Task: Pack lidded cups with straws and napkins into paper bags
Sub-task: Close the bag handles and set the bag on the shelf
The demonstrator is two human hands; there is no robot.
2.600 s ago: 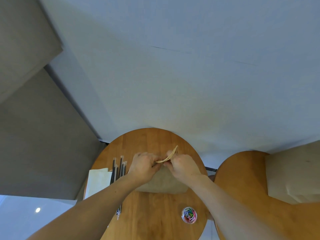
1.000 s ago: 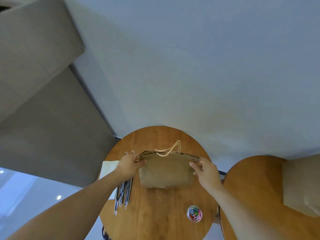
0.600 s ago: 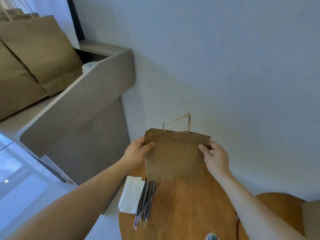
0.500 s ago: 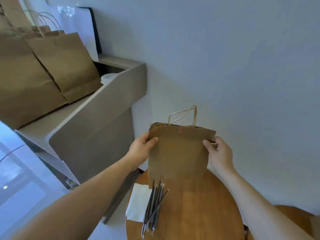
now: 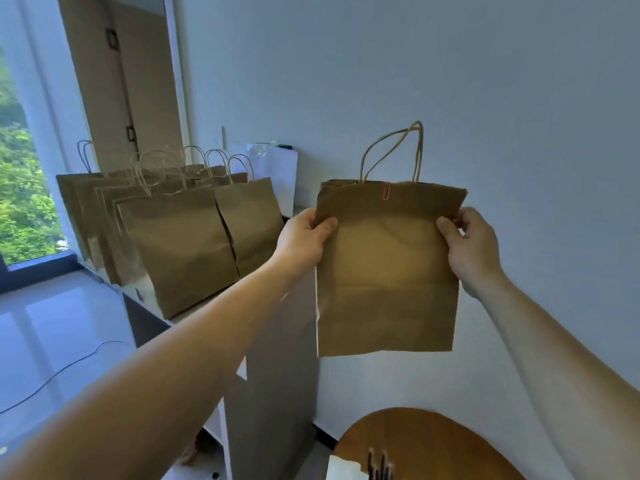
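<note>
Paper bag (image 5: 384,271): While I hold it up in the air against the pale wall (image 5: 485,81), it hangs upright and flat-faced, plain brown with a few creases, its bottom edge well above the round wooden table (image 5: 433,441).
Bag top: folded shut, with a red paper clip (image 5: 386,192) over the middle of the top edge and the twisted paper handles (image 5: 391,150) standing up behind it.
Bag contents: I cannot tell; the mouth is closed and the paper hides whatever is inside.
Left hand (image 5: 303,237): arm stretched forward, gripping the bag's upper left edge, thumb on the front face and the other fingers hidden behind.
Right hand (image 5: 467,244): arm stretched forward, pinching the upper right edge the same way, thumb in front and curled fingers at the side fold.
Ledge (image 5: 270,358): to the left of the held bag, a grey ledge carries a row of brown handled bags (image 5: 187,244) standing upright, close together; I cannot see inside them.
White bag (image 5: 280,174): stands behind that row, against the wall.
Table: at the bottom of view, dark straws (image 5: 379,465) lie just beside a white napkin (image 5: 343,471).
</note>
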